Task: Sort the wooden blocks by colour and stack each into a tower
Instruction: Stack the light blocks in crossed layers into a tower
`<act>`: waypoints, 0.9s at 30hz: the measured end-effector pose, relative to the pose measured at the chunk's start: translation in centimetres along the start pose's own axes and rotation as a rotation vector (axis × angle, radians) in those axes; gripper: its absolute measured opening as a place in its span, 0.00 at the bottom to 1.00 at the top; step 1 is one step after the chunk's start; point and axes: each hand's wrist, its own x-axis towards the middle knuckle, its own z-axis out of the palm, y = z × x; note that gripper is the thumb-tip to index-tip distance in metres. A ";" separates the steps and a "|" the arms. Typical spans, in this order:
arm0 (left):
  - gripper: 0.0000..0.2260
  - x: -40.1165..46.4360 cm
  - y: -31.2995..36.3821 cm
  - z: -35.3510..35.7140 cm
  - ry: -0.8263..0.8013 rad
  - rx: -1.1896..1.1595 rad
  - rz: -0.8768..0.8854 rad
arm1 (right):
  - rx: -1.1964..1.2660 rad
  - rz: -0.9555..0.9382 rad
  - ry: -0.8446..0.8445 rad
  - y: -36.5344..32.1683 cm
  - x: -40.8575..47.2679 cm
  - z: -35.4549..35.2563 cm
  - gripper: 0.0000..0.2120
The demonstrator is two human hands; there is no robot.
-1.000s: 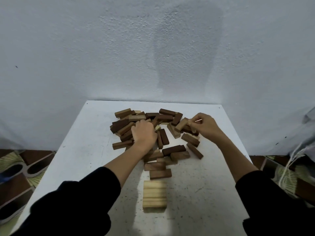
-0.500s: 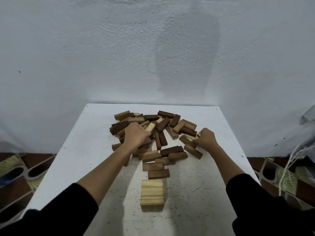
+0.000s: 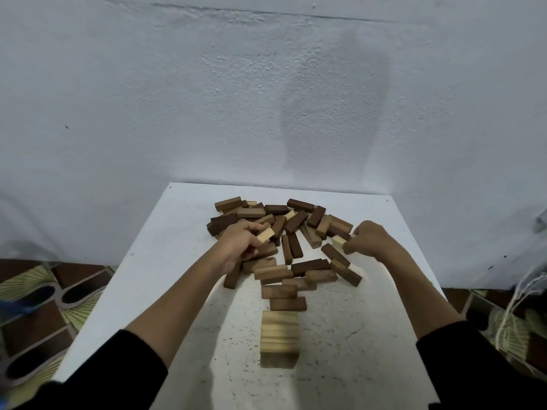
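White speckled surface (image 3: 340, 365) w/ pale textured wall (image 3: 266, 99) at 12, patterned floor tiles (image 3: 44, 306) at 8 & 4.

Dim, soft, wide-angle edge distortion

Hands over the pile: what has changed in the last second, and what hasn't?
The left hand has drawn back off the pile's middle and now grips a pale block. The right hand has dropped from the pile's far right to its near right edge, pinching another pale block. The pale tower near the front of the white table stands as before.
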 end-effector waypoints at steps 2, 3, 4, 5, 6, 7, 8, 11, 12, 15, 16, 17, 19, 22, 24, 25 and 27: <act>0.19 -0.8 0.2 -0.2 -0.053 -0.069 -0.002 | 0.111 -0.075 -0.012 -1.8 -1.6 -0.4 0.12; 0.18 -1.2 0.1 -0.4 -0.064 -0.118 -0.001 | 0.169 -0.121 -0.036 -3.0 -2.7 -0.2 0.13; 0.17 -1.6 -0.1 -0.5 -0.065 -0.170 -0.003 | 0.236 -0.165 -0.069 -4.2 -3.9 0.2 0.12; 0.16 -2.2 -0.3 -0.8 -0.062 -0.223 -0.002 | 0.291 -0.199 -0.101 -5.4 -5.2 0.9 0.11; 0.15 -2.7 -0.5 -1.0 -0.062 -0.274 -0.002 | 0.342 -0.212 -0.135 -6.6 -6.3 1.7 0.11; 0.14 -3.2 -0.8 -1.2 -0.066 -0.332 0.000 | 0.408 -0.208 -0.176 -7.6 -7.1 2.7 0.10; 0.13 -3.8 -1.0 -1.5 -0.072 -0.395 0.006 | 0.486 -0.193 -0.215 -8.4 -7.7 3.9 0.09; 0.13 -5.8 -1.9 -2.7 -0.108 -0.596 0.028 | 0.635 -0.159 -0.195 -10.8 -9.3 7.2 0.05; 0.11 -6.4 -2.2 -3.1 -0.113 -0.636 0.029 | 0.660 -0.165 -0.164 -11.4 -9.7 8.0 0.04; 0.05 -8.2 -3.7 -4.6 -0.060 -0.638 0.030 | 0.728 -0.193 -0.145 -13.1 -11.8 10.2 0.07; 0.04 -8.6 -4.1 -5.0 -0.033 -0.604 0.032 | 0.738 -0.200 -0.147 -13.4 -12.3 10.7 0.08; 0.04 -9.0 -4.6 -5.5 -0.004 -0.572 0.037 | 0.751 -0.210 -0.155 -13.7 -12.8 11.4 0.09; 0.04 -9.8 -5.8 -6.8 0.056 -0.536 0.051 | 0.744 -0.212 -0.176 -14.2 -13.5 13.2 0.09; 0.04 -10.8 -8.2 -8.5 0.204 -0.437 0.049 | 0.611 -0.184 -0.176 -14.0 -13.7 16.4 0.09; 0.02 -11.4 -9.9 -9.2 0.286 -0.302 0.032 | 0.556 -0.135 -0.217 -13.6 -13.7 18.3 0.07; 0.02 -11.7 -10.8 -9.4 0.312 -0.251 0.020 | 0.520 -0.109 -0.244 -13.4 -13.7 19.3 0.06; 0.05 -12.0 -12.0 -9.4 0.342 -0.175 0.023 | 0.404 -0.069 -0.281 -12.8 -13.8 21.0 0.06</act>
